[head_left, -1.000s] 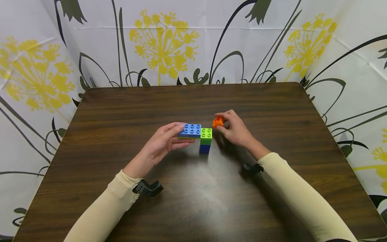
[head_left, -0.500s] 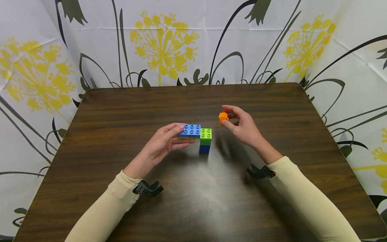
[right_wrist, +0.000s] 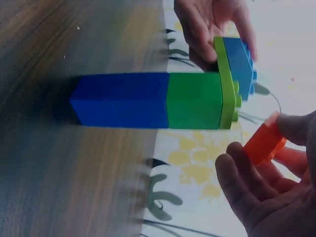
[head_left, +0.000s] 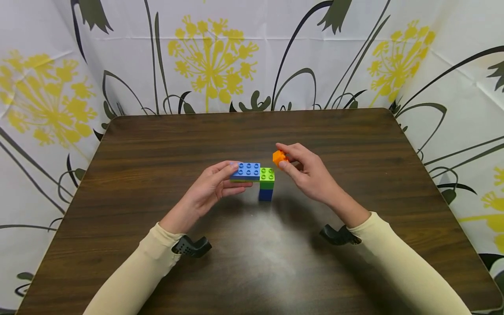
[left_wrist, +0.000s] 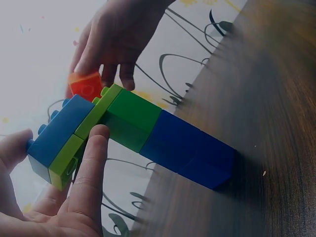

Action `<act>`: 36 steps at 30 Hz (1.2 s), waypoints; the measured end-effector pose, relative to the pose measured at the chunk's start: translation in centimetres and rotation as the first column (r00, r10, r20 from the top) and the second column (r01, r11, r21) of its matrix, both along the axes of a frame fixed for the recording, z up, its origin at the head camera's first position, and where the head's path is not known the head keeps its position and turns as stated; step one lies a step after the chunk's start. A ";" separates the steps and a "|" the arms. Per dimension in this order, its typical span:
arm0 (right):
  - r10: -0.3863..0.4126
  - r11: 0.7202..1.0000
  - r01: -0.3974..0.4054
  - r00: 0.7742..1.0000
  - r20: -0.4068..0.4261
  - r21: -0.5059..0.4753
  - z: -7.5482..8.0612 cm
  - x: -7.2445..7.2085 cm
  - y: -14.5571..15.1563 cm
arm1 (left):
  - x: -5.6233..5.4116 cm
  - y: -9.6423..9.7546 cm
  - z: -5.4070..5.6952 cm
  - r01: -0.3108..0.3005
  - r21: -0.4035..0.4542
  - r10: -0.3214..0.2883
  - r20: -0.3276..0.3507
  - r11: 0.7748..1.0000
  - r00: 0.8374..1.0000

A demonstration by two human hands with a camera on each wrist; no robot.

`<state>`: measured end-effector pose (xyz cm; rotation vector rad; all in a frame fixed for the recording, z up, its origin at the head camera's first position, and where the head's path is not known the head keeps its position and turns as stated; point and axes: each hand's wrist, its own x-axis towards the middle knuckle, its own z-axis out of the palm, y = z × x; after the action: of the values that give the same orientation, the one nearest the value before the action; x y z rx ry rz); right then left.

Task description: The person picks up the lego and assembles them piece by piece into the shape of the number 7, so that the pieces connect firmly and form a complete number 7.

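On the table stands a tower of toy building bricks: dark blue bricks [right_wrist: 121, 100] at the bottom, a green brick [right_wrist: 194, 100] above them and a thin lime brick [head_left: 267, 174] on top, jutting leftward. A light blue brick [head_left: 249, 169] sits on that jutting part, leaving several lime studs bare at the right end. My left hand [head_left: 210, 186] holds this overhang, thumb on the blue brick and fingers beneath the lime one. Just beyond the tower's top right, my right hand [head_left: 309, 173] pinches a small orange brick [head_left: 278, 157] in the air, apart from the tower, its studs turned sideways.
The dark wood-grain table [head_left: 157, 140] extends around the tower on all sides. A white curtain [head_left: 236, 57] with yellow and grey plant prints hangs behind its far edge. Each wrist wears a black camera mount [head_left: 191, 246].
My right hand lifted the orange brick away to the right, turned it, then brought it back left towards the tower's top. The left hand and the tower have stayed in place.
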<state>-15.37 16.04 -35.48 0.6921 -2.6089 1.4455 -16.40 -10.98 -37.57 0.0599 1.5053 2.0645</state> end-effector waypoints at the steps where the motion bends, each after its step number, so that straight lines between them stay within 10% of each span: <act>1: 0.008 1.000 -0.008 1.000 -0.016 0.013 0.1 0.2 -0.2 | 0.0 0.0 0.0 0.000 0.000 0.000 -0.001 1.000 1.000; 14: 0.030 0.982 -0.004 0.990 -0.137 0.190 -0.1 1.0 -1.8 | -0.1 0.0 -0.3 -0.011 0.032 0.011 0.004 0.999 1.000; 36: 0.032 0.981 -0.003 0.989 -0.146 0.196 -0.6 1.2 -1.8 | -0.1 0.2 -0.2 -0.007 0.026 0.007 -0.001 1.000 1.000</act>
<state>-14.15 14.23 -36.07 0.8117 -2.6560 1.1030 -16.52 -10.79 -37.76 0.0665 1.4816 2.0900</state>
